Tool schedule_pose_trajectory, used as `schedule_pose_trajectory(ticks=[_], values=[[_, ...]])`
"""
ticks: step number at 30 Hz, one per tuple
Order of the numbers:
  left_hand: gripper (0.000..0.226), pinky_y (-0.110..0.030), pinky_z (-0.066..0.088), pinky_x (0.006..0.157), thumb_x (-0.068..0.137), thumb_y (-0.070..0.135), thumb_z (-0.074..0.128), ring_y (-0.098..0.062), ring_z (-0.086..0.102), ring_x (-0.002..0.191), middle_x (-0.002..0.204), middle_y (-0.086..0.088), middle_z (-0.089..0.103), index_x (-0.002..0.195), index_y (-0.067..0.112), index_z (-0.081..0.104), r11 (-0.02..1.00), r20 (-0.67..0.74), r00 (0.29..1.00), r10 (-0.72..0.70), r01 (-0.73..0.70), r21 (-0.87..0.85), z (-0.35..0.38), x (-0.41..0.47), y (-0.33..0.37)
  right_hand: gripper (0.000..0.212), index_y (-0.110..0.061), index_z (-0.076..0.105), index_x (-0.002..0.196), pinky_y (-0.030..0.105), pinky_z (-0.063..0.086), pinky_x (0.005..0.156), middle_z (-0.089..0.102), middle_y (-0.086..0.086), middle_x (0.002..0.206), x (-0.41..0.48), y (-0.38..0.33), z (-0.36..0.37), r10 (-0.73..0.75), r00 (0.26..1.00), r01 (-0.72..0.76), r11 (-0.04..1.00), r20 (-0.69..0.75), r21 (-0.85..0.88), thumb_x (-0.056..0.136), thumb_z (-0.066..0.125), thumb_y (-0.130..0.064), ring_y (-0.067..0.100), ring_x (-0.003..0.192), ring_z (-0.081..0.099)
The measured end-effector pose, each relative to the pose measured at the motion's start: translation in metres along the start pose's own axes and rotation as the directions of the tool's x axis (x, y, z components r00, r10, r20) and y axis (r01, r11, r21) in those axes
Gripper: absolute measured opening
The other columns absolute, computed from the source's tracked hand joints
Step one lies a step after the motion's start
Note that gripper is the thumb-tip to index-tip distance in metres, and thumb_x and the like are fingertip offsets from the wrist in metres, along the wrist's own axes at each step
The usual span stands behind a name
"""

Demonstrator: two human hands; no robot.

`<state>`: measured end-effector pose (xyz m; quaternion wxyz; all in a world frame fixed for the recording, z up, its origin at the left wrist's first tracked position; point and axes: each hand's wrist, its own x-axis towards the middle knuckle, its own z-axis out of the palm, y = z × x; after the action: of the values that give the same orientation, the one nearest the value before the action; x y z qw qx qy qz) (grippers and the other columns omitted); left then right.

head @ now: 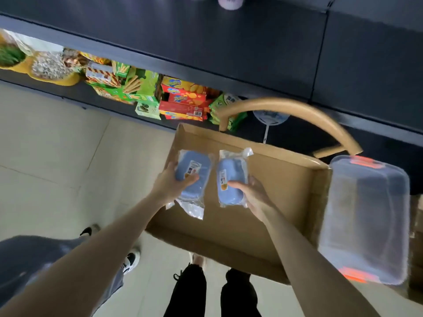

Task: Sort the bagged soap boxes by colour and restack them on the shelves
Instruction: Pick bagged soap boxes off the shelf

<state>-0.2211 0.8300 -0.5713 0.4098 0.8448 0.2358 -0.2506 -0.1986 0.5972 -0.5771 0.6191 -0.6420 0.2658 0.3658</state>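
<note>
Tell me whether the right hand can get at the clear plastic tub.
Likely reachable, but not to grasp: the right hand grips a blue bagged soap box, so its fingers are taken. The way to the clear tub, right of the cardboard box, looks free.

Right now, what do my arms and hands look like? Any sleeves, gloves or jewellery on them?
Both arms are bare along all that shows, from the bottom edge of the picture to the wrists, with no sleeve in view. The left hand and the right hand are ungloved. No watch, bracelet or ring shows on either wrist or on the fingers that can be seen.
</note>
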Motion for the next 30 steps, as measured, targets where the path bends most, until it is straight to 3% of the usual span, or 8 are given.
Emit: schedule_pose_trajectory(ticks=[6,9,15,19,22,26,28,30], values=[[0.087,-0.037,0.04,0.094,0.078,0.062,0.062,-0.03,0.046,0.122,0.139,-0.01,0.044,0.145,0.016,0.032,0.977,0.003,1.0,0.022,-0.022,0.211,0.029,0.077,-0.039,0.049,-0.008,0.059,0.109,0.024,0.046,0.063,0.062,0.011,0.097,0.085,0.036,0.017,0.034,0.981,-0.066,0.983,-0.19,-0.168,0.071,0.082,-0.027,0.017,0.077,0.061],[0.086,-0.035,0.04,0.087,0.078,0.062,0.062,-0.031,0.047,0.119,0.135,-0.014,0.044,0.141,0.011,0.033,0.965,-0.002,1.0,-0.026,0.025,0.26,0.045,0.116,-0.051,0.047,-0.008,0.059,0.11,0.028,0.05,0.064,0.066,0.009,0.1,0.125,0.045,0.021,0.003,0.973,-0.034,0.99,-0.23,-0.134,0.071,0.082,-0.023,0.022,0.084,0.066],[0.076,-0.042,0.041,0.091,0.082,0.044,0.069,-0.04,0.049,0.116,0.133,-0.022,0.047,0.138,0.005,0.035,0.992,-0.142,0.99,0.023,-0.006,0.123,0.063,0.17,-0.05,0.029,-0.017,0.063,0.104,0.031,0.057,0.064,0.074,0.004,0.097,0.172,0.046,0.017,-0.018,0.993,0.044,0.975,-0.117,0.218,0.078,0.075,-0.012,0.021,0.086,0.072],[0.066,-0.038,0.04,0.086,0.089,0.041,0.062,-0.04,0.051,0.115,0.129,-0.02,0.054,0.137,0.004,0.036,0.992,-0.127,0.991,0.052,-0.037,0.118,0.073,0.182,-0.056,0.022,-0.021,0.067,0.106,0.024,0.055,0.07,0.074,-0.002,0.094,0.185,0.05,0.016,-0.17,0.967,0.159,0.985,-0.192,-0.071,0.084,0.072,-0.024,0.012,0.088,0.07],[0.065,-0.037,0.04,0.089,0.092,0.044,0.055,-0.038,0.05,0.117,0.133,-0.019,0.049,0.139,0.004,0.033,0.988,-0.073,0.997,0.037,-0.026,0.15,0.078,0.181,-0.059,0.032,-0.02,0.062,0.114,0.034,0.046,0.095,0.062,0.003,0.105,0.185,0.056,0.014,-0.251,0.936,0.157,0.926,-0.249,-0.342,0.088,0.067,-0.038,0.021,0.11,0.053],[0.068,-0.041,0.039,0.098,0.092,0.039,0.057,-0.038,0.043,0.126,0.141,-0.019,0.039,0.143,0.003,0.029,0.975,-0.004,1.0,0.002,-0.001,0.224,0.075,0.172,-0.054,0.044,-0.021,0.048,0.112,0.04,0.025,0.103,0.033,0.01,0.139,0.177,0.061,0.011,-0.094,0.966,-0.099,0.727,-0.242,-0.679,0.092,0.047,-0.06,0.027,0.13,0.026],[0.065,-0.041,0.045,0.093,0.092,0.033,0.059,-0.037,0.047,0.121,0.14,-0.019,0.039,0.143,0.005,0.03,0.973,0.024,1.0,-0.001,-0.004,0.231,0.07,0.165,-0.051,0.046,-0.021,0.046,0.128,0.044,0.023,0.108,0.019,0.012,0.153,0.168,0.059,0.008,-0.024,0.978,-0.136,0.678,-0.206,-0.722,0.095,0.044,-0.054,0.032,0.138,0.019],[0.058,-0.032,0.047,0.081,0.092,0.03,0.058,-0.033,0.059,0.104,0.135,-0.017,0.047,0.142,0.01,0.035,0.967,0.061,0.998,0.001,-0.017,0.253,0.063,0.153,-0.045,0.047,-0.017,0.043,0.137,0.041,0.023,0.108,0.028,0.016,0.15,0.156,0.053,0.005,-0.044,0.988,-0.081,0.671,-0.149,-0.737,0.097,0.047,-0.043,0.03,0.14,0.02]])
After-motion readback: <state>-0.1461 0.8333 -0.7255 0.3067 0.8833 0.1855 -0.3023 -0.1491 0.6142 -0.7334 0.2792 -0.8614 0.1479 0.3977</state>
